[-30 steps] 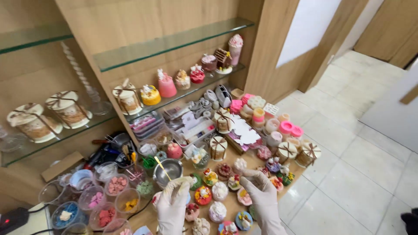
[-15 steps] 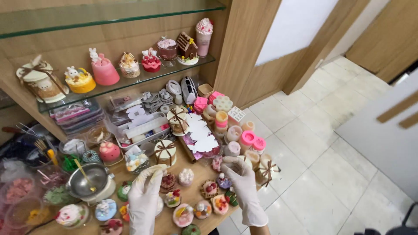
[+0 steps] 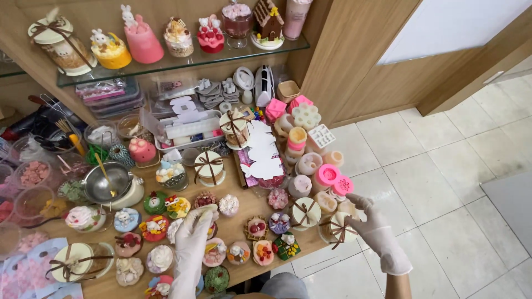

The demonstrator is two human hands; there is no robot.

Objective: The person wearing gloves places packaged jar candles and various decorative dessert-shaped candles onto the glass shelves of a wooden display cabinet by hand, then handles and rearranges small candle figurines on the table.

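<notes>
From the head camera we looked down on a wooden worktop point(image 3: 260, 207) crowded with small decorated candles and sweets-shaped pieces. Our left hand point(image 3: 191, 243), in a white glove, hovered flat over the front rows, its fingers point(image 3: 204, 213) stretched out and close together, holding nothing; the fingertips lay just over a small round piece with red and white topping point(image 3: 206, 200), and we could not tell whether they touched it. Our right hand point(image 3: 372, 230), gloved too, reached in from the worktop's right edge with the fingers point(image 3: 357, 202) spread wide and empty, just beside a round cream box tied with a brown ribbon point(image 3: 337, 228) that stood at the corner of the worktop. A second ribboned box point(image 3: 305, 212) sat just to its left. Behind them stood pink round moulds point(image 3: 328, 175) and a stack of white paper cut-outs point(image 3: 262, 149). A metal bowl with a spoon point(image 3: 105, 181) stood on the left part of the worktop. Above, a glass shelf point(image 3: 183, 61) carried a pink candle with a white rabbit point(image 3: 141, 39) and a small gingerbread house point(image 3: 268, 21). To the right lay a pale tiled floor point(image 3: 443, 182).
</notes>
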